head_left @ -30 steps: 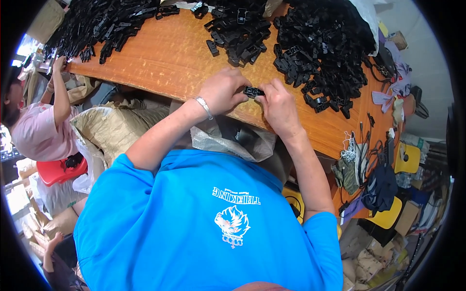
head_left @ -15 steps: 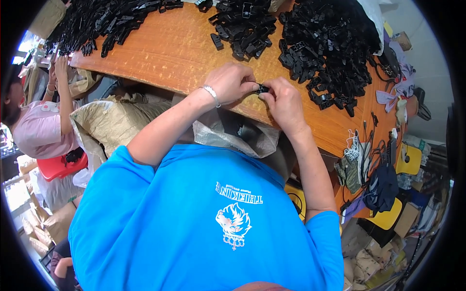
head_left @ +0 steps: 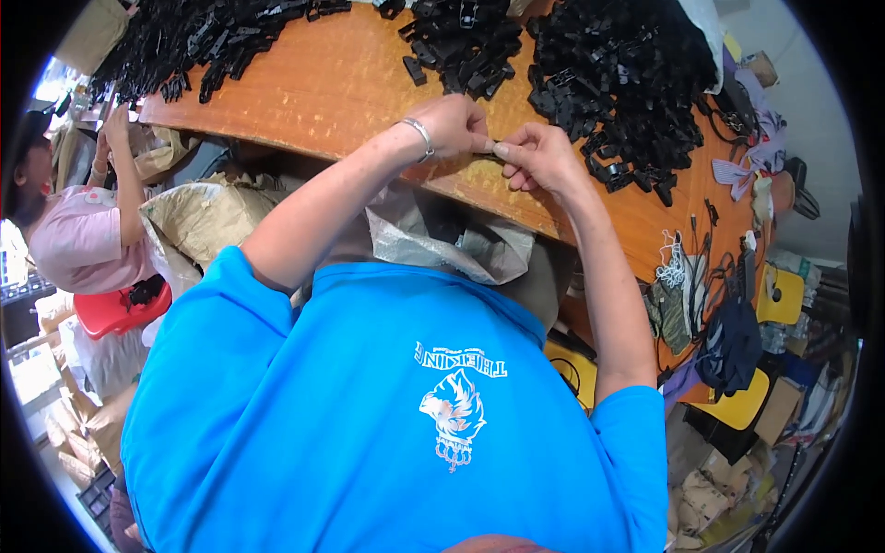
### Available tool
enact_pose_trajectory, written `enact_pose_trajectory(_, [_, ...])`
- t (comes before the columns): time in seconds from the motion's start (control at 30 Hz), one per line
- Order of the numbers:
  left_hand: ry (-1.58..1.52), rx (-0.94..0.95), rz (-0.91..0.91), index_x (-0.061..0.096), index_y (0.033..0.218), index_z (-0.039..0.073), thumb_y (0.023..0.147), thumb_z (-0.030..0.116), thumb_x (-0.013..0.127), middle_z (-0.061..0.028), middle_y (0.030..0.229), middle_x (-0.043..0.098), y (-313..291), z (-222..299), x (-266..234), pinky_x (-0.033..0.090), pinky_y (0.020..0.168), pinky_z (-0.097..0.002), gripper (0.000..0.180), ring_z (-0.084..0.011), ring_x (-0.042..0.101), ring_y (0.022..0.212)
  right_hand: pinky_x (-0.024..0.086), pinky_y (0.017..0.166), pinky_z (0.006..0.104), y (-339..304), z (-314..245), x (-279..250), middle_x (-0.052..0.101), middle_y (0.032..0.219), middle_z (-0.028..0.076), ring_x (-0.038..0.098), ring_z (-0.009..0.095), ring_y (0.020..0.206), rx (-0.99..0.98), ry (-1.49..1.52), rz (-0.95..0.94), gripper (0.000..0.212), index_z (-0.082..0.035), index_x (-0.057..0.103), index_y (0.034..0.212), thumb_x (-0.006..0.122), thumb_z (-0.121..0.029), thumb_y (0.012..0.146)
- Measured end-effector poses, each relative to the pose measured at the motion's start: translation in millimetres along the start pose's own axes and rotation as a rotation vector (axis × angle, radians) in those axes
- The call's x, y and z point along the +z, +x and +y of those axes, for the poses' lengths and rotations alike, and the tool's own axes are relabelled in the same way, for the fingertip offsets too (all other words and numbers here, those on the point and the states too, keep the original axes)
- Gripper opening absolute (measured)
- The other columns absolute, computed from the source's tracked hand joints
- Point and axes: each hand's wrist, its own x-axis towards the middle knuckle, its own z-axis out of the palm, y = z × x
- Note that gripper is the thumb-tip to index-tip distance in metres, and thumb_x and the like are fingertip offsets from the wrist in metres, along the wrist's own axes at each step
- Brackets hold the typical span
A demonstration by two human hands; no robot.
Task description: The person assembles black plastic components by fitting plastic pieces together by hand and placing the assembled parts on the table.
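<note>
Above the near edge of the wooden table (head_left: 313, 101), my two hands meet at the fingertips. My left hand (head_left: 450, 127), with a silver bracelet at the wrist, pinches thumb to fingers. Facing it, my right hand (head_left: 541, 157) is closed too, thumb against curled fingers. Between them is a small black plastic piece, now almost wholly hidden by the fingers; its exact kind does not show. Beyond my left hand lies a pile of black plastic parts (head_left: 461, 46). A larger heap of black clip-like parts (head_left: 608, 83) spreads just past my right hand.
More long black parts (head_left: 212, 41) are heaped at the far left. An open sack (head_left: 452, 244) hangs below the table edge before me, with a brown paper sack (head_left: 207, 226) to its left. Cables (head_left: 705, 267) lie at right. A person in pink (head_left: 88, 230) works at left.
Both hands have shifted slightly up and away from me, still together. The black piece between them showed more before and is now mostly covered by the fingers.
</note>
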Motion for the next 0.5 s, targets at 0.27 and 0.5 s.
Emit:
enact_pose_trajectory(0.27, [-0.073,0.000,0.034,0.078,0.088,0.006,0.085,0.031,0.087,-0.0115,0.080,0.076,13.7,-13.5,6.7,0.056,0.073,-0.0399,0.027,-0.0247,0.072,0.075,0.054,0.049,0.0247,5.2,-2.4,1.6,0.075,0.077,0.009,0.073,0.014,0.059,0.041,0.033,-0.011,0.017,-0.002,0.069,0.097,0.080,-0.015,0.098])
enact_pose_trajectory(0.5, [0.075,0.051,0.181,0.078,0.090,0.006,0.090,0.025,0.084,-0.0109,0.080,0.076,-13.1,0.7,13.7,0.056,0.069,-0.0374,0.020,-0.0227,0.074,0.074,0.053,0.049,0.0249,-9.7,11.6,7.2,0.075,0.076,0.008,0.072,0.013,0.060,-0.001,0.048,0.004,0.017,-0.002,0.069,0.096,0.079,-0.014,0.098])
